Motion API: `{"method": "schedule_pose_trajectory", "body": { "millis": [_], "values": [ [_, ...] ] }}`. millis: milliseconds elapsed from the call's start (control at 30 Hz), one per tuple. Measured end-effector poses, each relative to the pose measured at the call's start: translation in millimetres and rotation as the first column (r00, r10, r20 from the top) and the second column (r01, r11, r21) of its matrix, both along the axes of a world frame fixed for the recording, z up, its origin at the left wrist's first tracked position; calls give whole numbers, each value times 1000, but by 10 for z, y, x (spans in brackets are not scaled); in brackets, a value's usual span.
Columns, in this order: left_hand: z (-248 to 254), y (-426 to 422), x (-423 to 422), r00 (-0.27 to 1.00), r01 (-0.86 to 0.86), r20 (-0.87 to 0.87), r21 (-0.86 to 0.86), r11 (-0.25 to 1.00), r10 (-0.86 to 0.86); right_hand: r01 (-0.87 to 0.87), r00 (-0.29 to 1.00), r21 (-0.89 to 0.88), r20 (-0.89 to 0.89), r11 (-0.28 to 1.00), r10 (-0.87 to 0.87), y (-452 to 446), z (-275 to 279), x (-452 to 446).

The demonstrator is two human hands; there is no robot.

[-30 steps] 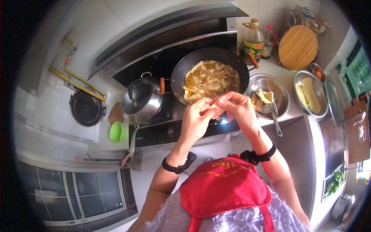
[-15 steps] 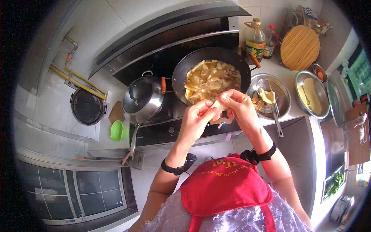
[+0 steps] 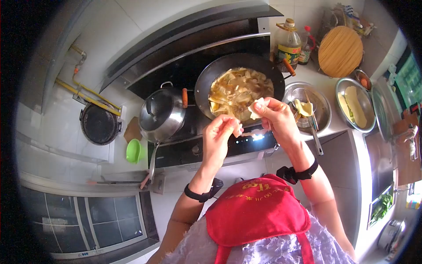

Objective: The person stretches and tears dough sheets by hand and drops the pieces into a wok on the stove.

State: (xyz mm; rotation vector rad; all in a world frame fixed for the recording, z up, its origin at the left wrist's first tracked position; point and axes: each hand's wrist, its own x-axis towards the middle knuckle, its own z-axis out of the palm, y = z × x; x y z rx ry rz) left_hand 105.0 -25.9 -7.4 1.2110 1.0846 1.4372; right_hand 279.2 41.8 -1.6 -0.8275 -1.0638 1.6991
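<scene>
My right hand (image 3: 279, 119) pinches a torn piece of pale dough (image 3: 255, 110) over the near right rim of the wok (image 3: 203, 86). To its left, my left hand (image 3: 218, 134) is closed in a pinch, with a small pale bit of dough (image 3: 238, 130) at the fingertips. The hands are apart, in front of the stove edge. Brown broth with many flat pale pieces (image 3: 239, 90) fills the wok. Right of the wok, a steel basin (image 3: 324, 121) holds a metal utensil (image 3: 314, 132) and a pale dough piece (image 3: 303, 108).
A lidded steel pan (image 3: 163, 110) stands on the left burner, its handle pointing toward me. Farther right, a steel bowl (image 3: 368, 125) holds long dough strips (image 3: 355, 105). An oil bottle (image 3: 289, 44) and a round wooden board (image 3: 340, 51) stand behind. A green bowl (image 3: 133, 151) is far left.
My hands have moved apart from where they met on one dough piece. The dough is torn, with a piece in my right hand and a small bit in my left.
</scene>
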Motion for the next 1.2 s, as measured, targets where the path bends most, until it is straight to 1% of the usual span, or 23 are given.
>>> {"method": "schedule_pose_trajectory", "body": {
  "millis": [100, 133, 167, 200, 233, 267, 300, 333, 400, 433, 467, 533, 567, 633, 767, 800, 833, 900, 933, 1033, 1067, 1167, 1200],
  "values": [
    [50, 42, 39, 952, 9, 303, -180, 984, 46, -20, 1000, -57, -9, 998, 19, -21, 41, -37],
    [-39, 79, -22, 935, 90, 353, -166, 982, -26, -20, 1000, -74, -12, 997, 19, -14, 39, -59],
    [-76, 108, -63, 895, 174, 439, -187, 967, -77, -23, 1000, -93, -17, 995, 21, -4, 24, -78],
    [-81, 132, -97, 845, 257, 521, -199, 946, -120, -51, 997, -112, -65, 992, 44, 17, 2, -99],
    [-66, 140, -120, 786, 337, 598, -203, 919, -157, -58, 998, -89, -30, 994, 55, 7, 5, -112],
    [-51, 136, -70, 830, 254, 554, -274, 928, -64, -64, 998, -66, 5, 996, 65, -26, 30, -125],
    [-46, 146, -50, 892, 194, 449, -271, 943, -54, -70, 997, -44, 41, 997, 72, -56, 55, -143],
    [-43, 156, -33, 940, 135, 339, -261, 956, -40, -53, 996, -30, 73, 998, 55, -68, 23, -175],
    [-46, 175, 14, 991, 10, 132, -216, 976, 19, -95, 986, 29, 143, 995, 90, -81, 5, -181],
    [-47, 178, 32, 995, -13, 96, -182, 983, 30, -116, 978, 57, 178, 992, 104, -86, -6, -183],
    [-45, 179, 49, 997, -33, 60, -146, 989, 42, -82, 982, 73, 174, 994, 68, -87, -38, -193],
    [-48, 164, 70, 997, -73, -8, -74, 995, 73, -41, 996, 47, 82, 998, 37, -95, -80, -214],
    [-51, 152, 72, 997, -77, 5, -74, 994, 77, -22, 999, 32, 37, 999, 21, -104, -87, -220],
    [-49, 155, 63, 996, -82, 29, -70, 994, 84, -6, 999, 6, 34, 1000, 6, -103, -40, -226],
    [-9, 149, 18, 996, -36, 75, -145, 989, 47, 6, 1000, -3, 30, 1000, -6, -64, -22, -202],
    [-26, 164, -1, 995, -15, 96, -170, 985, 32, -10, 999, -27, 48, 1000, 12, -54, -13, -177],
    [-25, 172, -1, 993, 6, 117, -196, 981, 17, -51, 999, -61, 7, 997, 51, -47, 18, -148],
    [84, 199, 34, 952, 129, 302, -255, 958, -48, -137, 989, -126, -78, 982, 128, -23, 89, -91],
    [128, 201, 51, 917, 192, 393, -276, 942, -72, -218, 955, -160, -237, 963, 177, 49, -12, -65],
    [-43, 219, -56, 901, 367, 343, -279, 887, -264, -194, 950, -21, -254, 981, 183, 65, 19, -60],
    [-76, 229, -66, 897, 392, 346, -331, 858, -277, -239, 943, -1, -239, 971, 231, 32, 79, -24],
    [-45, 206, 23, 910, 298, 373, -287, 910, -181, -207, 977, 198, 0, 958, 211, -14, 206, -45],
    [-89, 247, -9, 881, 354, 417, -268, 896, -223, -150, 986, 351, 121, 924, 114, 37, 147, -92]
  ]
}}
